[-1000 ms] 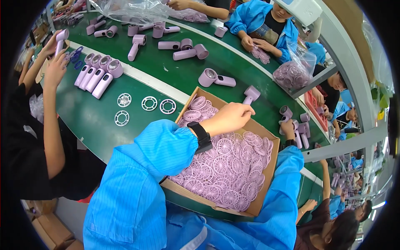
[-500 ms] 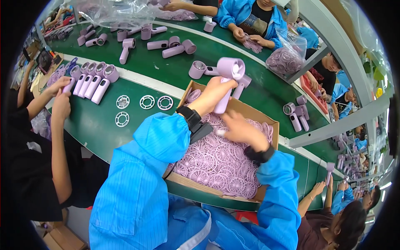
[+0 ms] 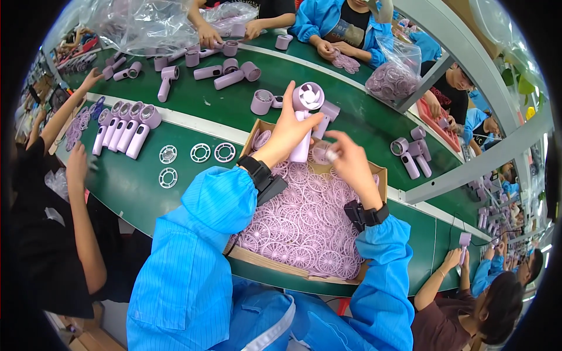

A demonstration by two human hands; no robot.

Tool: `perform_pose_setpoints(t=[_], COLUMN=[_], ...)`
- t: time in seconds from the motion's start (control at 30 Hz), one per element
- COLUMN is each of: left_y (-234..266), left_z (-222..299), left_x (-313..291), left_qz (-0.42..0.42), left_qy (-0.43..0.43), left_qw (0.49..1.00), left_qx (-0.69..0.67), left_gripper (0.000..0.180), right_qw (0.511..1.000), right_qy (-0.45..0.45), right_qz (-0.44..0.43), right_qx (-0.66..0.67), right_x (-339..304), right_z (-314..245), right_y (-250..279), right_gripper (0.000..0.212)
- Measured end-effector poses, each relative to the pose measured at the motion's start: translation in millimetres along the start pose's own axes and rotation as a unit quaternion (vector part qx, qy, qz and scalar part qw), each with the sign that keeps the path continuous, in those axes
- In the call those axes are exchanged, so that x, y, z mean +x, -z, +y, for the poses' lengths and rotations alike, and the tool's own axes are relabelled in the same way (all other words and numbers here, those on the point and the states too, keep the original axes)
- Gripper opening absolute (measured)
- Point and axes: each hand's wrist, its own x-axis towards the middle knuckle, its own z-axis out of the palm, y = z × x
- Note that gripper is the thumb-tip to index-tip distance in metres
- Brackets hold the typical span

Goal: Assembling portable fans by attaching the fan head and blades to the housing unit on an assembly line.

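My left hand [image 3: 291, 130] is closed round the handle of a lilac handheld fan [image 3: 300, 146], held up over the far part of a cardboard box [image 3: 383, 175]. The fan's round head is uncovered, with its white blades facing me. Just to the right, my right hand [image 3: 351, 161] pinches a round lilac grille [image 3: 321, 153], smeared by motion, a little below the fan head. Something small and white is at that hand's fingertips. Many spoked lilac grilles [image 3: 304, 222] fill the box beneath both hands.
Left of the box lie several white rings [image 3: 200, 152] and a row of lilac fans [image 3: 129, 128] beside a co-worker's arm [image 3: 85, 222]. More fans [image 3: 231, 78] lie on the green belt [image 3: 202, 102] beyond. A grey metal frame [image 3: 474, 155] stands at right.
My right hand has risen from the box with a grille. My left hand has turned the fan's face toward me. The left co-worker's fan has joined the row, and one arm now reaches over the belt.
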Motion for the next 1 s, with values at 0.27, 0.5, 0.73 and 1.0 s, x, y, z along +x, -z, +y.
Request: perform_pose_setpoints(t=[0.27,0.5,0.73,1.0], left_y=[-18.1,-25.0,-30.2,-33.0], left_z=[11.4,6.3,2.7,2.6], left_x=[-14.4,-16.0,-20.1,-22.4], left_qz=[-0.053,0.000,0.025,0.025], left_qy=[-0.095,-0.203,-0.243,-0.256], left_qw=[0.994,0.979,0.970,0.966], left_qx=[-0.026,-0.033,0.009,0.015], left_gripper=[0.097,0.098,0.101,0.099], right_qw=[0.897,0.932,0.911,0.898], right_qy=[-0.003,0.200,0.242,0.254], right_qz=[0.196,0.270,0.325,0.335], right_qx=[0.397,-0.135,-0.068,-0.131], right_x=[0.9,-6.1,-0.8,-3.7], right_z=[-6.7,-22.0,-17.7,-25.9], right_y=[1.8,9.5,0.6,3.4], right_gripper=[0.027,0.043,0.052,0.053])
